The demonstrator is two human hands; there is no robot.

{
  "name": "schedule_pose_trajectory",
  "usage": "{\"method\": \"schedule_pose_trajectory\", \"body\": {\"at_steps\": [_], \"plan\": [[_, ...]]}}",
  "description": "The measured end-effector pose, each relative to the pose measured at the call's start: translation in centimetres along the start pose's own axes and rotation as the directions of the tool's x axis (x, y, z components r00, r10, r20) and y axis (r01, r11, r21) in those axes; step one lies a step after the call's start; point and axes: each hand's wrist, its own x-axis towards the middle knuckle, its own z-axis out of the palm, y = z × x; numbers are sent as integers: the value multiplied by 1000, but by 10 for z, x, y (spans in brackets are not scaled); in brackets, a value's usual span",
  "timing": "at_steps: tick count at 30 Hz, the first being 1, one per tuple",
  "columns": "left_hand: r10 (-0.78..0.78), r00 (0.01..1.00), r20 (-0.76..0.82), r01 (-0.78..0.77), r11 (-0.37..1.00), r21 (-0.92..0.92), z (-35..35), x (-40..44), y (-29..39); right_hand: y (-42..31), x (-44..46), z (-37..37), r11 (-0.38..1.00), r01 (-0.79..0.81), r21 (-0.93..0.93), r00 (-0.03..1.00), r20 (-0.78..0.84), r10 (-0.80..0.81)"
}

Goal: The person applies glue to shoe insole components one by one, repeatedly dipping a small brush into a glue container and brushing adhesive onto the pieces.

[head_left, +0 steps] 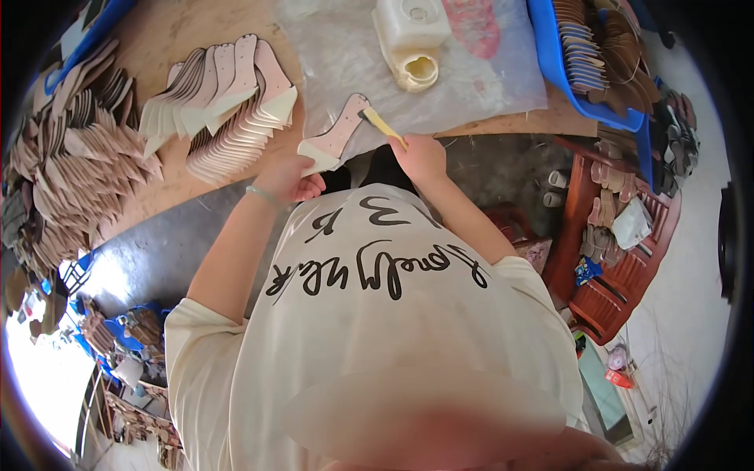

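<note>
While my left hand (292, 182) pinches the piece (338, 136) by its near end, its long axis slants forward and rightward to the brush (383, 127) gripped in my right hand (422, 159).

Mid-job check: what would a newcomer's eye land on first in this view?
Likely the bold black lettering on the white shirt, center. Next, the fanned stacks of pale pieces along the left of the table. Then, at the table's near edge, the left hand holding one pinkish piece and the right hand holding a yellow tool at its far end.
</note>
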Motion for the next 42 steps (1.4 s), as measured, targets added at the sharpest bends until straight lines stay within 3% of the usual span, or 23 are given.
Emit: {"method": "schedule_pose_trajectory", "body": {"at_steps": [7, 13, 16, 23, 26, 27, 30, 33, 36, 39, 42], "plan": [[-41, 997, 69, 42, 999, -1, 6, -3, 2, -13, 32, -13, 980, -76, -182, 996, 41, 85], [-25, 995, 91, 27, 1000, -11, 2, 3, -3, -17, 56, -10, 986, 30, -163, 999, 21, -27], [19, 995, 101, -18, 1000, -9, 4, 0, -3, -23, 49, -17, 978, 157, -137, 987, 58, -150], [73, 996, 60, -73, 997, -1, 9, -1, -8, -51, 5, -25, 962, 269, 48, 937, 218, -273], [185, 983, 19, -181, 931, 317, 28, -4, -16, -61, -6, -21, 960, 108, 260, 925, 328, -193], [209, 978, -9, -195, 926, 322, 33, -4, -19, -63, -6, -23, 910, -119, 398, 872, 481, -96], [252, 966, -61, -217, 915, 340, 41, -2, -26, -51, -8, -1, 755, -200, 624, 873, 464, -153], [286, 953, -99, -226, 890, 396, 43, 0, -31, -55, -14, -5, 686, -221, 693, 870, 458, -182], [356, 920, -164, -236, 837, 493, 49, -2, -34, -50, -10, -1, 861, -123, 493, 936, 346, -65], [308, 938, -161, -213, 875, 435, 46, -6, -30, -34, -7, -8, 920, -3, 392, 1000, 14, -3], [214, 973, -91, -181, 943, 279, 31, 2, -30, -9, -21, -20, 795, -146, 589, 981, -20, 195]]}}
